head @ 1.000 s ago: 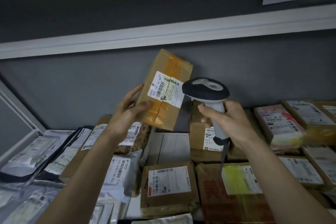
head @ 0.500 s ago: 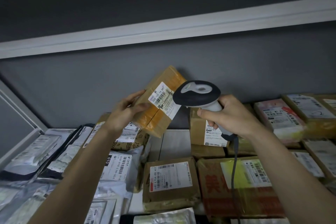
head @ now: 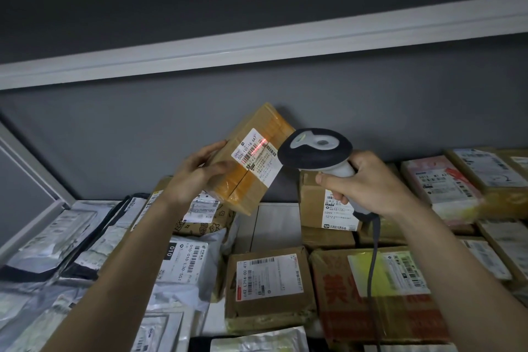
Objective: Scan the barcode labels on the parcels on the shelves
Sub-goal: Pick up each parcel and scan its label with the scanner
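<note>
Holding a box [head: 251, 157] up above the shelf [head: 274, 226], the left hand [head: 194, 174] grips its left end: the thumb lies across the front face and the fingers [head: 211, 148] curl round the far edge. The box is brown cardboard, oblong, bound with glossy amber tape, and it tilts with its top end leaning right. A white label [head: 257, 156] printed with black bars and digits sits on its front face, just right of the thumb. A thin red line [head: 258, 146] glows across the barcode.

Just right of the box, the right hand [head: 368, 183] clenches the pale grey handle of a scanner [head: 315, 151]; its fingers wrap the grip and the thumb points left along it. The scanner's head is rounded, dark, matt plastic with a light grey inset on top, and it points left at the label, close to it but apart. A grey cable [head: 371, 260] hangs from the handle's base.

Below, the shelf carries many parcels: a taped carton [head: 268, 286] with a white label in the near middle, a carton with red print [head: 380, 294] to its right, a small box [head: 323, 203] behind the scanner, and crinkled grey plastic mailers [head: 51, 243] on the left. A grey wall [head: 143, 128] with a white rail [head: 257, 46] stands behind.
</note>
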